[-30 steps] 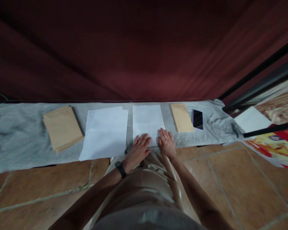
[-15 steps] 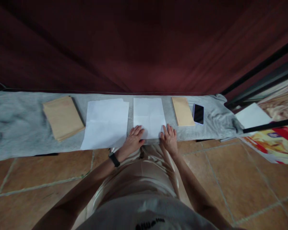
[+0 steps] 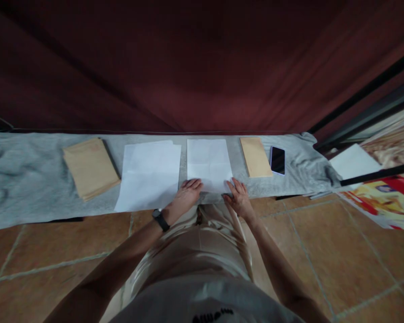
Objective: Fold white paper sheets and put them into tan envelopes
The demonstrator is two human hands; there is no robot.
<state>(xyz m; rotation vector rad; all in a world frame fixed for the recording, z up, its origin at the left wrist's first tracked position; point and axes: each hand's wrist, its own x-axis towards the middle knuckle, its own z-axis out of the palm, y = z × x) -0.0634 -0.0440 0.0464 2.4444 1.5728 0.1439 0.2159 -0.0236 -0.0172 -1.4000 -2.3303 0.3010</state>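
A creased white sheet of paper [image 3: 209, 161] lies in front of me on the grey cloth [image 3: 148, 138], its near edge between my hands. My left hand [image 3: 190, 194] grips its near-left corner, fingers together over the paper and the thumb hidden. At the near-right corner, my right hand [image 3: 239, 198] holds the sheet with its fingertips on top and its thumb by the near edge. To the left lies a stack of larger white sheets [image 3: 150, 175], overlapping unevenly.
A pile of brown envelopes [image 3: 92, 168] lies far left. On the right are a smaller tan envelope or stack [image 3: 256, 157] and a phone [image 3: 278, 160]. A dark red curtain [image 3: 188, 89] hangs behind. Black bars [image 3: 377, 175] and a colourful printed box [image 3: 387, 202] stand at the right.
My left fingers have drawn together over the paper's edge. My right thumb has slid out to the near edge, and that edge has shifted slightly away from me.
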